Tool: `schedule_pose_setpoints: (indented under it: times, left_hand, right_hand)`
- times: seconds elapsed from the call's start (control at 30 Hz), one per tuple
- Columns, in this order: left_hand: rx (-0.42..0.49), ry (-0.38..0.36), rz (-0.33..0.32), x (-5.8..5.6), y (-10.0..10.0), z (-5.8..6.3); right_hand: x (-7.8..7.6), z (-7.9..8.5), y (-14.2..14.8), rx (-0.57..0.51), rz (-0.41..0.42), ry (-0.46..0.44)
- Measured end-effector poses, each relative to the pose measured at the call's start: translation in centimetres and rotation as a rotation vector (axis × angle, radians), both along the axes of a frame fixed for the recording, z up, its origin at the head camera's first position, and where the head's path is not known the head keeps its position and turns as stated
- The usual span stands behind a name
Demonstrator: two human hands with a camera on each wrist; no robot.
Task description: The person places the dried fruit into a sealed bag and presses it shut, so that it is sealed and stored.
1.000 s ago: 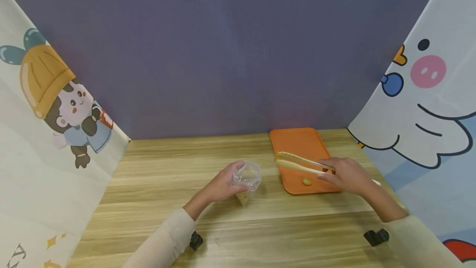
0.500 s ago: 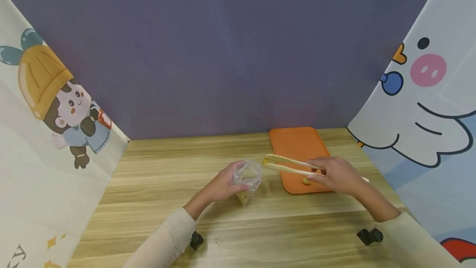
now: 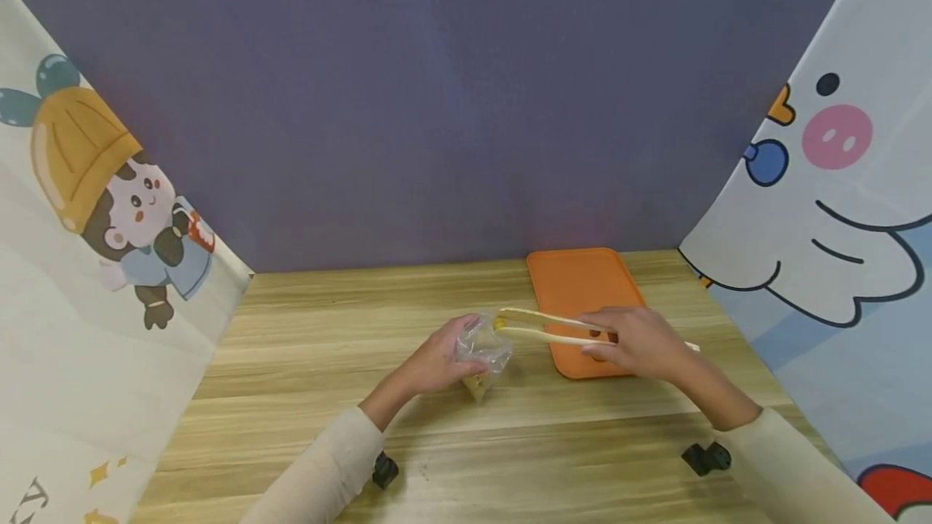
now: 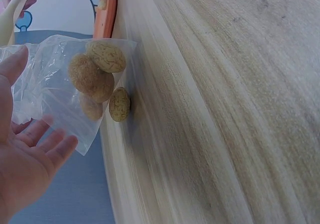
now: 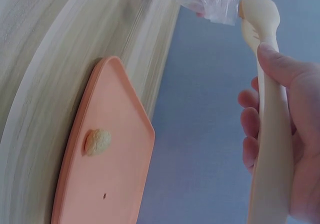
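My left hand (image 3: pixel 435 358) holds a clear plastic bag (image 3: pixel 486 346) by its mouth, thumb on the near side. Several tan-brown, wrinkled, nut-like pieces (image 4: pixel 91 76) sit low in the bag; their exact kind is unclear. One similar piece (image 4: pixel 119 104) shows just past the bag's edge, apparently outside it. In my right hand (image 3: pixel 641 340) I grip cream-coloured tongs (image 5: pixel 272 134), fingers wrapped round the arms. Their tips pinch a small yellowish piece (image 3: pixel 499 322) right at the bag's mouth. Another tan piece (image 5: pixel 97 142) lies on the orange tray (image 3: pixel 582 277), mostly hidden by my right hand in the head view.
The tray rests on the wood-grain table (image 3: pixel 349 306) at the back right. A dark speck (image 5: pixel 104 196) marks it. A grey-blue panel (image 3: pixel 466 103) closes the back, and printed cartoon sheets (image 3: pixel 837 225) hang at both sides. A black wrist camera (image 3: pixel 706 457) sits under each forearm.
My right hand has carried the tongs and the pinched piece leftward, from over the tray to the bag's mouth. My left hand and the bag have stayed put.
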State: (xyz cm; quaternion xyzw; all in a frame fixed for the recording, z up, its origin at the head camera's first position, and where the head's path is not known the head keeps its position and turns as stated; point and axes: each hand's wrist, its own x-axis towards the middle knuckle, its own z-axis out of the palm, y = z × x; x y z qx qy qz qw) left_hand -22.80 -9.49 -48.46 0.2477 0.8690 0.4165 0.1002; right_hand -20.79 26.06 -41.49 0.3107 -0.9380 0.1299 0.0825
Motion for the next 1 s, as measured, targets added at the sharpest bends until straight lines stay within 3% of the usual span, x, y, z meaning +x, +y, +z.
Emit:
schedule_pose_setpoints:
  times: [0.6, 1.0]
  left_hand:
    - [-0.004, 0.001, -0.004, -0.2, -0.2, -0.1]
    - [0.013, -0.011, -0.007, -0.2, -0.3, -0.3]
  right_hand:
    - [-0.1, -0.2, -0.7, -0.043, -0.002, -0.052]
    - [0.1, -0.3, 0.7, -0.046, -0.083, -0.091]
